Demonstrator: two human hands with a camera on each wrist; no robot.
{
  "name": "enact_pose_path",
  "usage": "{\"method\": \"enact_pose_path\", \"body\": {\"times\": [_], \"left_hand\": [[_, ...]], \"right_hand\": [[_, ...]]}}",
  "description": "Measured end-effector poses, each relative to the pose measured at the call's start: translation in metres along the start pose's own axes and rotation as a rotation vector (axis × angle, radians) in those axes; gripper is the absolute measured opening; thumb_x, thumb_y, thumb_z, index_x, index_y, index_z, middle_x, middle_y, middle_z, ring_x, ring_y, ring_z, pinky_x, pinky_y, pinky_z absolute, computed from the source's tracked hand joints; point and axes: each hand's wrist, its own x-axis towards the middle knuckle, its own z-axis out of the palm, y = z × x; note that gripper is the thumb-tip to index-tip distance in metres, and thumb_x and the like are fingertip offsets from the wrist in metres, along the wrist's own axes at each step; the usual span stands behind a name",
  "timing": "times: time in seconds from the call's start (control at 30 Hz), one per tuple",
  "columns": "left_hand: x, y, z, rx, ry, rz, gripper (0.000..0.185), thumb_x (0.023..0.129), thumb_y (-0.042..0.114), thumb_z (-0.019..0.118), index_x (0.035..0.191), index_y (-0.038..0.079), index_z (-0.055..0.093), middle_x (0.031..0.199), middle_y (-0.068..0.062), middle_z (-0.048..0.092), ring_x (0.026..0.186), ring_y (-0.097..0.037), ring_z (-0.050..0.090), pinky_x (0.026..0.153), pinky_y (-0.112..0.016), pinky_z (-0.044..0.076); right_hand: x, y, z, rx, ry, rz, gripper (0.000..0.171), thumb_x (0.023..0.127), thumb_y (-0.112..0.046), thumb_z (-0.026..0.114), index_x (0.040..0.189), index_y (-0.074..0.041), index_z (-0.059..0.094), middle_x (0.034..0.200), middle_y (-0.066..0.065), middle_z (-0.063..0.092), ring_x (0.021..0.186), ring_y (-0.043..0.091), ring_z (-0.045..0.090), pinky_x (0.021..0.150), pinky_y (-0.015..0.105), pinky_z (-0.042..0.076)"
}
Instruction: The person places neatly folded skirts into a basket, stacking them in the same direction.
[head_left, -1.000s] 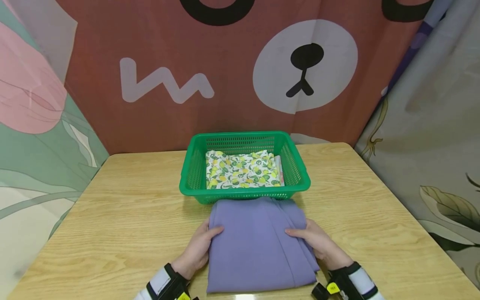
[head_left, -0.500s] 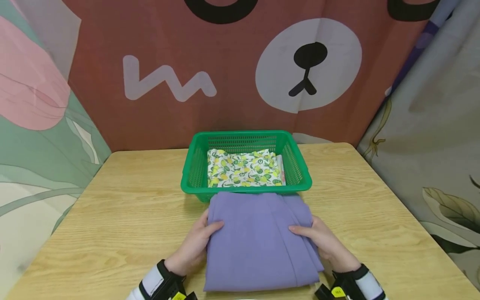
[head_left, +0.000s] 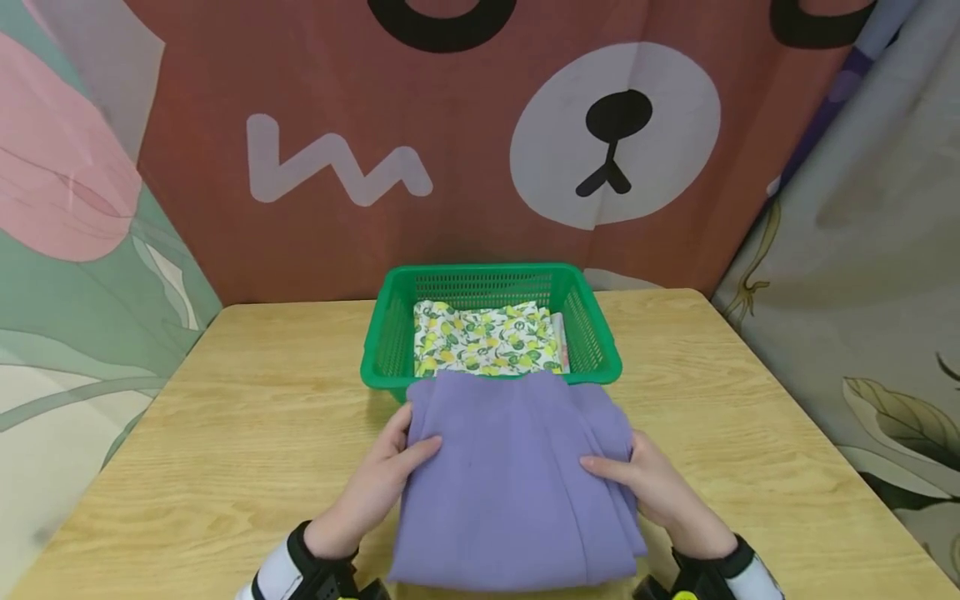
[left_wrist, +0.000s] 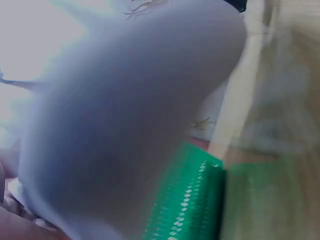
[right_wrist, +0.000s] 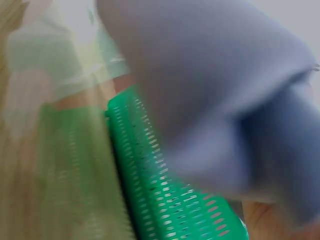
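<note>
1. One folded purple cloth lies in the lower centre of the head view; its far edge covers the near rim of the green basket.
2. The left hand grips the cloth's left edge, thumb on top and fingers under it.
3. The right hand grips the right edge in the same way.
4. Inside the basket lies a folded lemon-print cloth.
5. The basket stands on a wooden table, in front of a bear-face curtain in the upper part of the frame.
6. Both wrist views are blurred; they show only purple fabric and green mesh.
</note>
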Motion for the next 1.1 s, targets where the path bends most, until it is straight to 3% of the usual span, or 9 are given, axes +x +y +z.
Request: {"method": "enact_pose_path", "body": {"times": [0.1,0.23,0.33,0.43,0.53,0.63,0.83,0.93,1.1], "left_hand": [[0.001,0.006,-0.003,0.024,0.036,0.050,0.050,0.097,0.010,0.048,0.143,0.008,0.030,0.137,-0.018,0.044,0.117,-0.013,0.050,0.094,-0.023,0.044],[0.009,0.014,-0.009,0.106,0.125,0.159,0.043,0.096,0.003,0.046,0.138,0.004,0.036,0.132,-0.017,0.048,0.112,-0.006,0.051,0.092,-0.019,0.044],[0.023,0.020,-0.012,0.144,0.187,0.251,0.035,0.096,-0.001,0.045,0.130,-0.001,0.040,0.122,-0.014,0.052,0.107,-0.004,0.052,0.087,-0.018,0.045],[0.041,0.026,-0.017,0.140,0.232,0.369,0.030,0.095,-0.004,0.044,0.125,-0.005,0.040,0.116,-0.007,0.051,0.106,-0.004,0.051,0.086,-0.017,0.044],[0.060,0.035,-0.021,0.126,0.281,0.481,0.033,0.095,-0.005,0.043,0.128,-0.006,0.038,0.120,-0.003,0.050,0.110,-0.005,0.049,0.089,-0.017,0.043],[0.077,0.041,-0.027,0.101,0.318,0.548,0.038,0.095,-0.005,0.044,0.132,-0.006,0.037,0.127,-0.007,0.050,0.113,-0.005,0.049,0.093,-0.019,0.043],[0.103,0.045,-0.039,0.140,0.352,0.539,0.042,0.095,-0.003,0.047,0.136,-0.002,0.038,0.133,-0.014,0.048,0.117,-0.012,0.049,0.098,-0.038,0.043],[0.113,0.040,-0.044,0.212,0.352,0.479,0.040,0.097,0.001,0.047,0.137,0.002,0.039,0.134,-0.013,0.048,0.121,-0.018,0.047,0.100,-0.045,0.042],[0.127,0.027,-0.046,0.273,0.316,0.368,0.036,0.098,0.005,0.045,0.134,0.002,0.040,0.131,-0.016,0.049,0.124,-0.026,0.046,0.103,-0.046,0.039]], "right_hand": [[-0.001,-0.008,0.000,-0.056,0.032,-0.071,0.066,0.089,-0.008,0.060,0.139,0.012,0.021,0.123,0.012,0.051,0.108,0.013,0.057,0.088,0.031,0.050],[0.006,-0.023,0.003,-0.173,0.127,-0.131,0.067,0.090,-0.008,0.060,0.143,0.006,0.021,0.132,0.023,0.045,0.114,0.021,0.054,0.089,0.033,0.048],[0.018,-0.038,0.003,-0.232,0.211,-0.146,0.065,0.090,-0.009,0.061,0.143,0.002,0.024,0.137,0.025,0.042,0.117,0.028,0.051,0.090,0.033,0.048],[0.037,-0.056,0.001,-0.269,0.291,-0.180,0.060,0.091,-0.011,0.061,0.141,0.003,0.031,0.136,0.024,0.045,0.115,0.026,0.052,0.089,0.030,0.049],[0.060,-0.078,-0.001,-0.310,0.391,-0.229,0.053,0.090,-0.015,0.063,0.136,0.004,0.042,0.132,0.021,0.051,0.110,0.020,0.056,0.087,0.029,0.049],[0.080,-0.095,-0.003,-0.317,0.469,-0.293,0.048,0.090,-0.018,0.064,0.132,0.001,0.049,0.128,0.017,0.055,0.107,0.015,0.058,0.090,0.033,0.049],[0.108,-0.100,-0.009,-0.232,0.532,-0.371,0.044,0.090,-0.016,0.064,0.129,0.001,0.053,0.126,0.017,0.057,0.104,0.014,0.060,0.096,0.040,0.047],[0.117,-0.090,-0.014,-0.246,0.536,-0.333,0.044,0.091,-0.017,0.063,0.129,0.002,0.053,0.127,0.020,0.057,0.106,0.021,0.059,0.096,0.041,0.048],[0.133,-0.067,-0.024,-0.263,0.536,-0.216,0.044,0.091,-0.013,0.062,0.130,0.004,0.052,0.130,0.023,0.055,0.116,0.032,0.054,0.100,0.045,0.044]]}}
